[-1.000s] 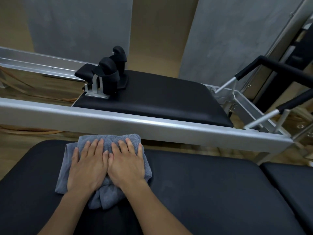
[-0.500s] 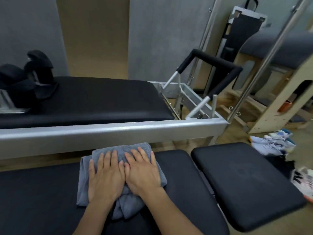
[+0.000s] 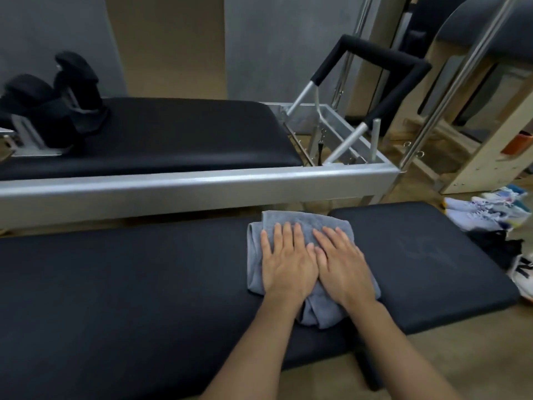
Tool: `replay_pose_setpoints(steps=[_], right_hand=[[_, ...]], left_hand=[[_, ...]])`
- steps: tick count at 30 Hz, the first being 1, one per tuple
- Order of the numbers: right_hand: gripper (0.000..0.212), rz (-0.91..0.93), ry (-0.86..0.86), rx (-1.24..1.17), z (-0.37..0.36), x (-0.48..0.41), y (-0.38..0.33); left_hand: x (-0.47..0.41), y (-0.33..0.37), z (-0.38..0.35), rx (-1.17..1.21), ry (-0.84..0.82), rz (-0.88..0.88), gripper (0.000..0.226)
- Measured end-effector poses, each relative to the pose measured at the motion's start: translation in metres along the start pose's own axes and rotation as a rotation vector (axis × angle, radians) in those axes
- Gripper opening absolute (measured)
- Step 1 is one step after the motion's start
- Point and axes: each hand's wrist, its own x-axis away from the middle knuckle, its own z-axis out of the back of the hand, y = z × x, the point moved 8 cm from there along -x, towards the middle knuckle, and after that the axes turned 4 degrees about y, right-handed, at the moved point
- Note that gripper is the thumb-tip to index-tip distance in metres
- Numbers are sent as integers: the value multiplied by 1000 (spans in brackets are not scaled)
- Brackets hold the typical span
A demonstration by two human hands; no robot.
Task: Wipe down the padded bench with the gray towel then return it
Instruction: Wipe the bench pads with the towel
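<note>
The left grip (image 3: 288, 264) and right grip (image 3: 343, 267), flat and unclenched, press the folded gray cloth towel (image 3: 302, 220) under them, now slid rightward along the long black padded desk (image 3: 129, 284) to its seam, likely leaving the end pad (image 3: 418, 255) just right of them to wipe.

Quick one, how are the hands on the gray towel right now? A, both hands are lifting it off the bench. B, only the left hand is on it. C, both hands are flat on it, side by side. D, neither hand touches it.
C: the left hand and right hand lie flat, fingers straight, side by side, pressing the towel onto the bench.
</note>
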Motion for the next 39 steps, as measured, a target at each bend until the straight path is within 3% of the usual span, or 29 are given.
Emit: replay_pose_setpoints(steps=[7,12,18,23,28,33,36,39], right_hand=[[67,-10,61,130,13,64,-25],[69,-16,67,161,2,106,-90],[76,113,-25,167,-38,133,-242],[63,291,-117,132,-83,151,-397],[64,437,-154,70,-118,171,-524],[68,532,-154,7,-138,176,-606],[61,580,-197,-28,-148,166,-638],[57,591,-237,-78,-158,146,-655]], left_hand=[[62,-10,13,50,5,-72,59],[108,-65,41,84,20,-84,58],[150,-206,96,29,151,-35,57],[190,-354,152,-19,223,92,57],[235,-467,201,-100,306,224,69],[249,-544,229,-103,345,321,74],[243,-580,234,20,365,384,81],[232,-605,232,172,353,500,71]])
